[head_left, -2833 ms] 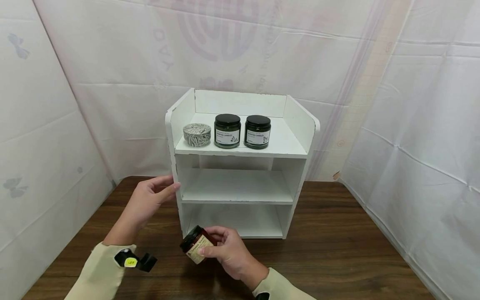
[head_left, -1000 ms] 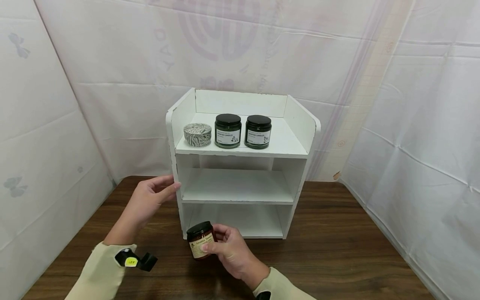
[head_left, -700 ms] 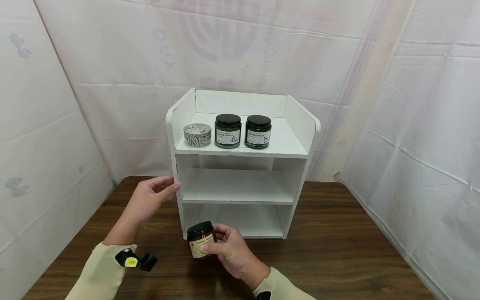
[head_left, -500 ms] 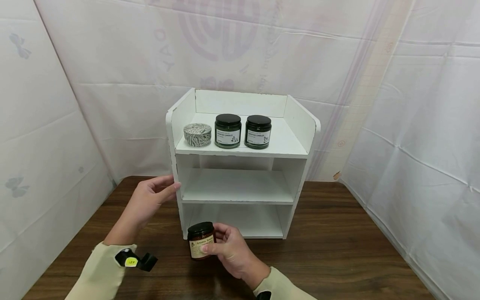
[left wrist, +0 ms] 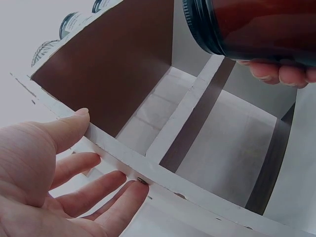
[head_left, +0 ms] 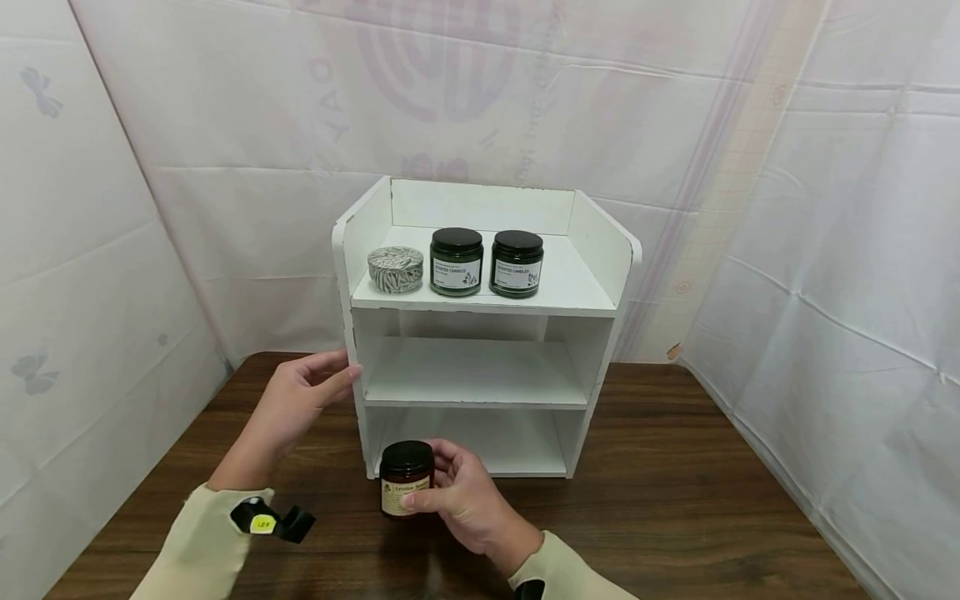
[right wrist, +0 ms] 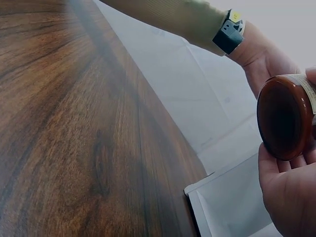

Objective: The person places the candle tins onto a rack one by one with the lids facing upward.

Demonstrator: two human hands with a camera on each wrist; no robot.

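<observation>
My right hand (head_left: pixel 472 504) grips an amber jar (head_left: pixel 406 497) with a black lid and a cream label, thumb on the label and fingers behind. It is held nearly upright in front of the white shelf's (head_left: pixel 476 402) lower left corner; its round base shows in the right wrist view, off the table. My left hand (head_left: pixel 300 396) rests at the shelf's left side panel. In the left wrist view, the thumb lies at the panel's front edge and the loosely extended fingers (left wrist: pixel 94 200) touch its outer face.
On the top shelf board stand a round patterned tin (head_left: pixel 395 270) and two dark green scented candle jars (head_left: pixel 455 263) with black lids. The shelf stands on a dark wooden table (head_left: pixel 667 475), with white sheeting (head_left: pixel 247 208) hanging behind and at both sides.
The amber jar, tilted leftward at first, has been turned upright in my right hand and shifted slightly right. The left hand has stayed at the shelf's side.
</observation>
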